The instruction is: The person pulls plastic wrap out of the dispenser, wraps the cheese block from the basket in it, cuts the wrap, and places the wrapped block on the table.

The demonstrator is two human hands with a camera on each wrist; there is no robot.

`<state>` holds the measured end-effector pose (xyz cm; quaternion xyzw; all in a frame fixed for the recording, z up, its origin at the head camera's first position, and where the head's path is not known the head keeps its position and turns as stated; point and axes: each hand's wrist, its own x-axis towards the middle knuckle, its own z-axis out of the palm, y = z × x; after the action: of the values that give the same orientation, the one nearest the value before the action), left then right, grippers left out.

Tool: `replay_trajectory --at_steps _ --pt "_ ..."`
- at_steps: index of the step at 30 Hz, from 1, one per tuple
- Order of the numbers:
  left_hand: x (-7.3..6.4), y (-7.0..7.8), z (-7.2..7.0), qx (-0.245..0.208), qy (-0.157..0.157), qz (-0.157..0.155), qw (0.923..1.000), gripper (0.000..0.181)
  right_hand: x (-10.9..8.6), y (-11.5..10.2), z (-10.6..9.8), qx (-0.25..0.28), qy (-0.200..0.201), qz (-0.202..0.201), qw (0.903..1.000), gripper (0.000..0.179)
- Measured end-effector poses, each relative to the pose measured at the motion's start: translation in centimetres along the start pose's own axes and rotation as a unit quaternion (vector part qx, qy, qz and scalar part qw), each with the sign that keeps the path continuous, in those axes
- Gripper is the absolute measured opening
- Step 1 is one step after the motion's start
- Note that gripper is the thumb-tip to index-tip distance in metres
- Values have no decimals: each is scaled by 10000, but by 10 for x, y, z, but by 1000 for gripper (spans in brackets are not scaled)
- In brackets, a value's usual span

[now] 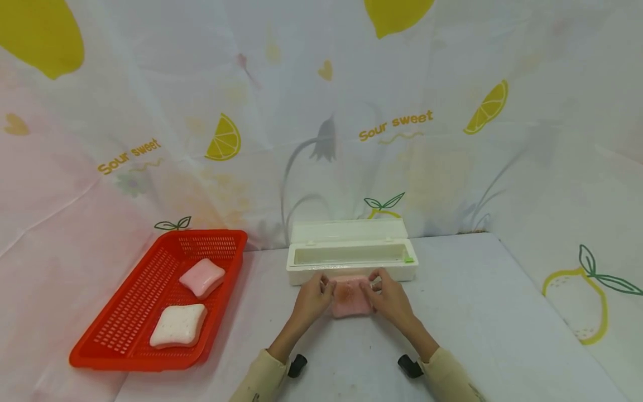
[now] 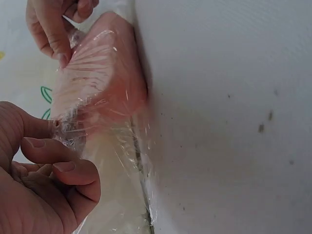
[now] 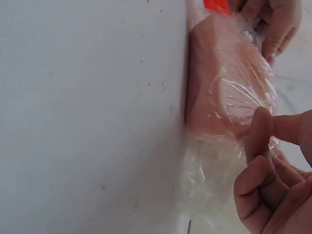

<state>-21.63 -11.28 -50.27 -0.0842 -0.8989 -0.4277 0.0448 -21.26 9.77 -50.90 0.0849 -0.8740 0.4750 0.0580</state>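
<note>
A pink soap bar (image 1: 353,298), pillow-shaped, lies on the white table with clear cling film (image 2: 114,170) around it. My left hand (image 1: 312,296) pinches bunched film at the bar's left side. On the opposite side, my right hand (image 1: 392,298) holds the film between thumb and fingers. Creases run across the film over the bar in both wrist views, and loose film (image 3: 209,180) spreads beside it. Just behind the hands stands a white cling film dispenser (image 1: 351,273) with its lid raised; a small green piece (image 1: 409,259) sits at its right end.
To the left, a red plastic basket (image 1: 221,329) contains another pink soap bar (image 1: 202,277) and a white soap bar (image 1: 178,325). A lemon-printed curtain (image 1: 321,184) hangs behind the table (image 1: 482,312). Black wrist camera mounts (image 1: 297,365) jut out by the sleeves.
</note>
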Motion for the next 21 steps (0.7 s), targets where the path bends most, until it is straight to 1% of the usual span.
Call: replay_trajectory --at_steps 5,8,10,12,13,15,17,19,20,21 --pt "4 -8 6 -4 64 -68 10000 17 3 6 5 55 32 28 10000 22" --pt "5 -9 6 4 83 -98 9999 18 5 8 6 -49 -33 15 10000 21" --pt "5 -9 5 -19 80 -118 9999 18 6 6 2 -175 -209 47 9996 20" --pt "4 -9 4 -34 59 -148 9999 18 5 3 -7 -268 -384 106 9988 21" --pt "4 -9 4 -31 35 -160 9999 17 5 2 -13 -328 -387 75 9987 21" --pt "4 -8 3 13 7 -139 9999 15 3 2 -28 -535 -156 -130 9984 24" --pt "4 -8 3 102 -14 -129 9999 14 4 4 -42 -772 382 -438 9953 27" --pt "4 -7 2 192 16 -117 9997 13 7 9 -53 -1072 1040 -792 9856 32" --pt "4 -7 1 242 44 -121 9996 13 9 12 -58 -1193 1300 -894 9802 36" --pt "3 -7 1 266 55 -151 9995 13 10 14 -62 -1267 1477 -940 9764 40"
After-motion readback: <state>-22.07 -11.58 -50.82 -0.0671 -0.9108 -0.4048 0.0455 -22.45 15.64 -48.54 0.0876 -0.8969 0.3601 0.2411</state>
